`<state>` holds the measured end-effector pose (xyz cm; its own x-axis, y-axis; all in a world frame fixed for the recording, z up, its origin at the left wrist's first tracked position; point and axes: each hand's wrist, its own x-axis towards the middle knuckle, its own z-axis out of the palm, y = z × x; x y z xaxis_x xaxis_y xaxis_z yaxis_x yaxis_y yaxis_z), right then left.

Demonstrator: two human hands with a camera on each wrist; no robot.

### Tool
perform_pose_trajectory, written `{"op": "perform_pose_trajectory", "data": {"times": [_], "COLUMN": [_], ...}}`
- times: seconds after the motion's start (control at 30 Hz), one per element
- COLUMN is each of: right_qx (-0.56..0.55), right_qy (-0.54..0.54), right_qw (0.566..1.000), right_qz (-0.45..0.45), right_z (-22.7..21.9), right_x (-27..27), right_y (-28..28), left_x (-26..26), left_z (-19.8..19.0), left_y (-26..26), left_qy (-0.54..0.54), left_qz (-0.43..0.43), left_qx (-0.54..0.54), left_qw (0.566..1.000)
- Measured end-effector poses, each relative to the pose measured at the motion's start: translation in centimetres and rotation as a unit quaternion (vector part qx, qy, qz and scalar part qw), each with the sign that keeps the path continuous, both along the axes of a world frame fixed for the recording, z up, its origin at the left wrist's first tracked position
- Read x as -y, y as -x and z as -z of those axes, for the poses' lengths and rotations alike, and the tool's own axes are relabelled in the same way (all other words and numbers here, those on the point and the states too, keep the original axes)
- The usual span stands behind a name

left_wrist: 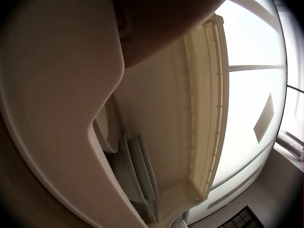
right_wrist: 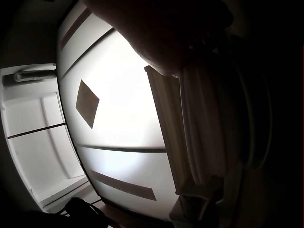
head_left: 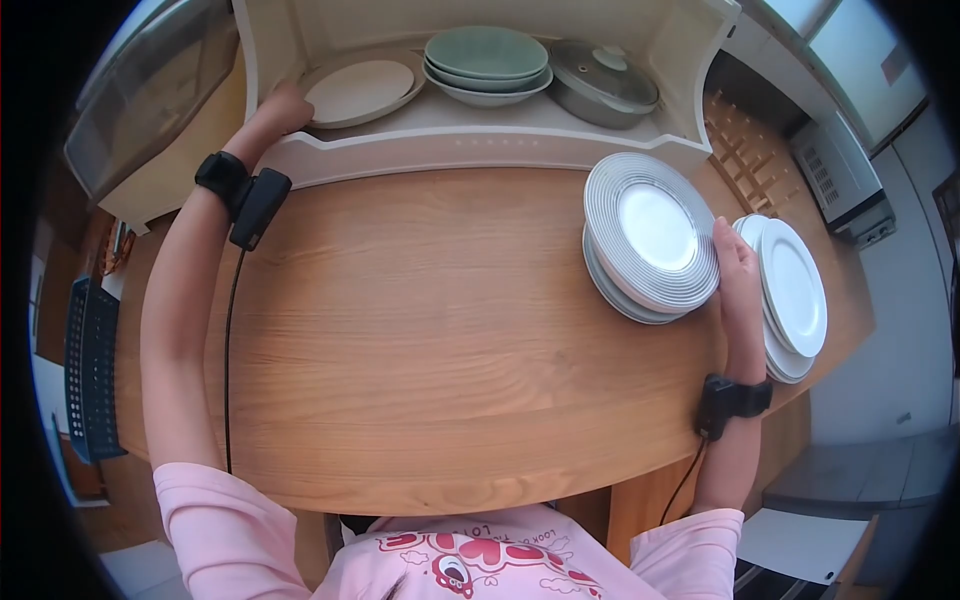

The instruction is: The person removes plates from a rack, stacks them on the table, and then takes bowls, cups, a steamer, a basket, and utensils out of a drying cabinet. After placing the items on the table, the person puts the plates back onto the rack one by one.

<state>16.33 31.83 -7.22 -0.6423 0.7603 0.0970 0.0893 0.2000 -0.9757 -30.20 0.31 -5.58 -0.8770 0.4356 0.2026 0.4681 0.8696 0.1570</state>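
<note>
In the head view, the left hand [head_left: 287, 108] is inside the white cabinet [head_left: 420, 150] at the left edge of beige plates [head_left: 365, 88]; its fingers are mostly hidden. The right hand [head_left: 737, 262] touches the right rim of stacked ringed plates [head_left: 650, 230] on the table, its thumb side up and its other fingers largely out of sight. In the right wrist view, the dark right hand [right_wrist: 161, 42] is against the plate stack [right_wrist: 204, 123]. The left wrist view shows part of the left hand [left_wrist: 161, 23] above the cabinet's front edge [left_wrist: 57, 95].
Green bowls [head_left: 487, 55] and a lidded pot [head_left: 604, 80] stand in the cabinet. White plates [head_left: 795, 285] are stacked at the table's right side, near a wooden rack [head_left: 750, 160]. A blue basket [head_left: 92, 370] is beyond the table's left edge.
</note>
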Motion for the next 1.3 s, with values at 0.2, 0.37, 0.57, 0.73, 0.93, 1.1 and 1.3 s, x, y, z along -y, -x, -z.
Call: {"op": "perform_pose_trajectory", "data": {"times": [0.2,0.37,0.57,0.73,0.93,1.1,1.3], "right_qx": [-0.023,-0.02,-0.016,-0.019,-0.019,-0.019,-0.012], "right_qy": [-0.007,-0.011,-0.021,-0.018,-0.012,-0.021,-0.028], "right_qw": [1.0,1.0,1.0,1.0,1.0,1.0,1.0], "right_qz": [0.004,-0.004,-0.003,-0.006,0.003,-0.004,-0.004], "right_z": [0.1,0.2,0.0,0.1,0.0,0.0,0.2], "right_x": [0.1,-0.1,0.1,0.0,0.1,0.1,-0.1], "right_y": [0.0,0.0,0.0,0.0,0.1,0.0,0.0], "left_x": [-0.9,1.4,-0.1,3.3,1.7,2.0,4.2], "left_z": [-1.7,1.8,-3.6,-1.8,-5.4,-6.9,-7.7], "left_y": [-2.9,4.1,-3.8,2.9,-4.6,-6.8,-5.4], "left_qy": [-0.359,-0.197,-0.293,0.091,-0.277,-0.337,-0.335], "left_qz": [-0.097,0.089,-0.075,0.203,-0.017,0.02,0.005], "left_qx": [0.289,0.178,0.235,-0.024,0.116,0.12,0.154], "left_qw": [0.882,0.96,0.924,0.975,0.954,0.934,0.93]}}
